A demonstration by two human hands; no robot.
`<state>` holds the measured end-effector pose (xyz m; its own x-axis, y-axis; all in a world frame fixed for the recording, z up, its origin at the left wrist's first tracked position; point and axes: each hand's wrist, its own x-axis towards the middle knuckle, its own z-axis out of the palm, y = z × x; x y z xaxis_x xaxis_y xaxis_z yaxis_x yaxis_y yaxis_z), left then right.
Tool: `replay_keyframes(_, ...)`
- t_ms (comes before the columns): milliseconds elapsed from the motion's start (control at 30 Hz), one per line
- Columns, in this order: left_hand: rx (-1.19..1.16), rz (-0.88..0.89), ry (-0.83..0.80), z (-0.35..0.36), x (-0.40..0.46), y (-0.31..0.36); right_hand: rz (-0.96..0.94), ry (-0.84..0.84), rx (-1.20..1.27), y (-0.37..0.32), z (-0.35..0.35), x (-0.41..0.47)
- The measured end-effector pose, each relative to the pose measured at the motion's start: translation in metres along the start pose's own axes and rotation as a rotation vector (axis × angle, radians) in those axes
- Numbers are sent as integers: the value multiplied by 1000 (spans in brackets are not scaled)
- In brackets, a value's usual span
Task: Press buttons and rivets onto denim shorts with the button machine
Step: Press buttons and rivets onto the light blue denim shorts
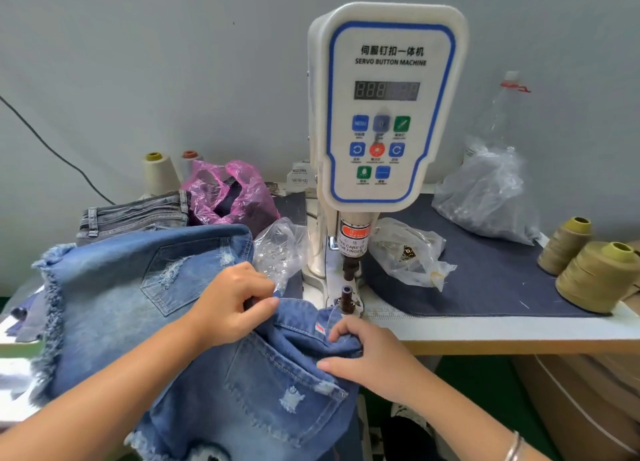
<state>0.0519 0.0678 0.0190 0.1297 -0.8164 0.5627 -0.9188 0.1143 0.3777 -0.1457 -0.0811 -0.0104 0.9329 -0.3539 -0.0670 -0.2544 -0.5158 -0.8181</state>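
Observation:
A pair of frayed blue denim shorts (249,377) lies in front of me, its waistband just short of the lower die (346,299) of the white servo button machine (384,107). My left hand (232,304) pinches the waistband at the left. My right hand (367,356) grips the waistband edge at the right, near a small red label. The upper punch (350,264) hangs above the die with a gap between them. A clear bag with metal buttons (408,252) lies right of the machine.
More denim shorts (131,270) are piled at the left, with grey ones (135,214) behind. A pink plastic bag (232,193), thread cones (595,273) at the right, a large clear bag (485,190) and a dark cloth mat (485,287) cover the table.

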Motion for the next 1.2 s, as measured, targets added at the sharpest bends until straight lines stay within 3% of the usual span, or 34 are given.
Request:
replay_keyframes(133,-33,6,35,3,5,4,-150,189,-126,10,10,-5)
replay_keyframes(200,-31,-8,40,4,7,4,-192,207,-78,12,7,-7)
replay_keyframes(400,97,-18,84,8,18,4,-164,-117,507,4,0,-13)
replay_keyframes(533,90,-129,285,5,29,7,38,-376,384,-2,-8,-7)
replay_keyframes(600,91,-114,296,5,30,7,69,-498,265,0,-11,-5)
replay_keyframes(700,114,-134,225,5,30,7,33,-427,244,2,-16,-5)
replay_keyframes(833,106,-226,27,1,37,3,15,-178,550,8,-27,4)
replay_keyframes(1067,250,-176,-535,-14,45,4,-39,-259,1039,16,-39,13)
replay_keyframes(1200,-93,-335,-693,-11,51,4,42,-221,1134,16,-38,16)
